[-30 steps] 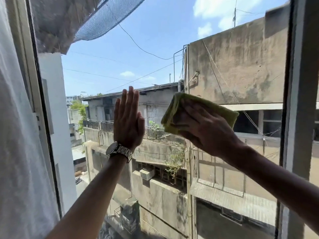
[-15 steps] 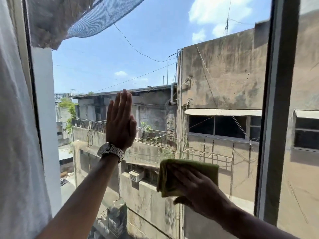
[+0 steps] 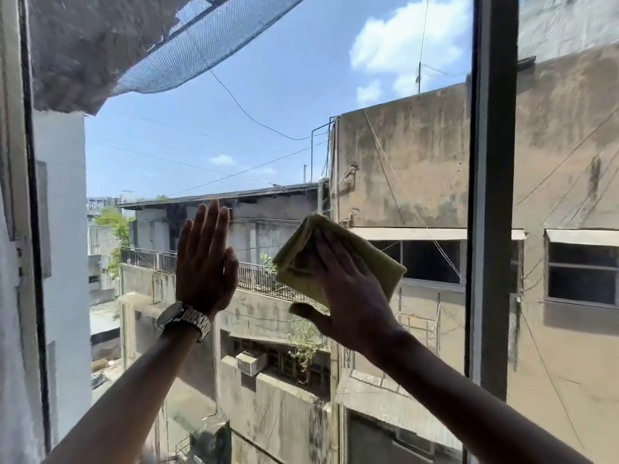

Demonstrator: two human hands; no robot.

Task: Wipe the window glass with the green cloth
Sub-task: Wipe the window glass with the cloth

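The window glass (image 3: 268, 112) fills the middle of the view, with buildings and sky behind it. My right hand (image 3: 351, 296) presses a folded green cloth (image 3: 301, 256) flat against the pane at mid height, right of centre. Its fingers are spread over the cloth and the thumb points left below it. My left hand (image 3: 206, 262), with a metal watch (image 3: 186, 318) on the wrist, lies flat on the glass just left of the cloth, fingers together and pointing up, holding nothing.
A dark vertical frame bar (image 3: 492, 195) stands right of the cloth, with another pane beyond it. The left window frame (image 3: 30, 229) and a pale curtain (image 3: 13, 329) border the left side. Netting (image 3: 201, 45) hangs outside at the top left.
My right hand has carried the cloth down the pane and back up to mid height, ending close beside my left hand. The left hand has stayed flat on the glass.
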